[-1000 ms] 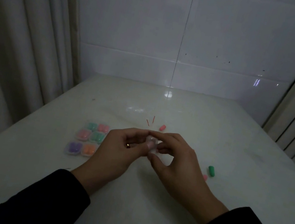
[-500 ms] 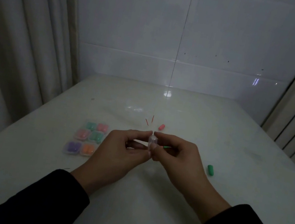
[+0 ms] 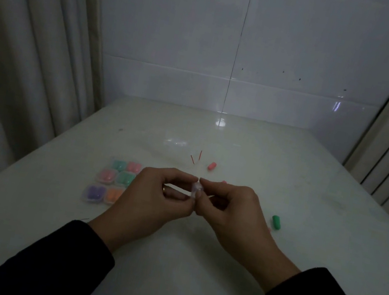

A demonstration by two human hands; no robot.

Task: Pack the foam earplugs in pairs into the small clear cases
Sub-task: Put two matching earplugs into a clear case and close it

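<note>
A small clear case (image 3: 196,191) is held edge-on above the table middle, pinched between my left hand (image 3: 153,197) and my right hand (image 3: 234,209). Its contents cannot be made out. To the left lie several filled clear cases (image 3: 112,182) in rows, holding teal, pink, purple and orange earplugs. A loose pink earplug (image 3: 211,166) lies beyond my hands. A loose green earplug (image 3: 276,222) lies to the right of my right hand, with a bit of pink (image 3: 268,229) showing beside that hand.
The white table (image 3: 312,181) meets a tiled wall at the back. Curtains hang on the left and right. Two thin red strips (image 3: 195,158) lie near the pink earplug.
My hands have turned the clear case from flat to edge-on and drawn slightly apart. The loose earplugs and filled cases lie where they were.
</note>
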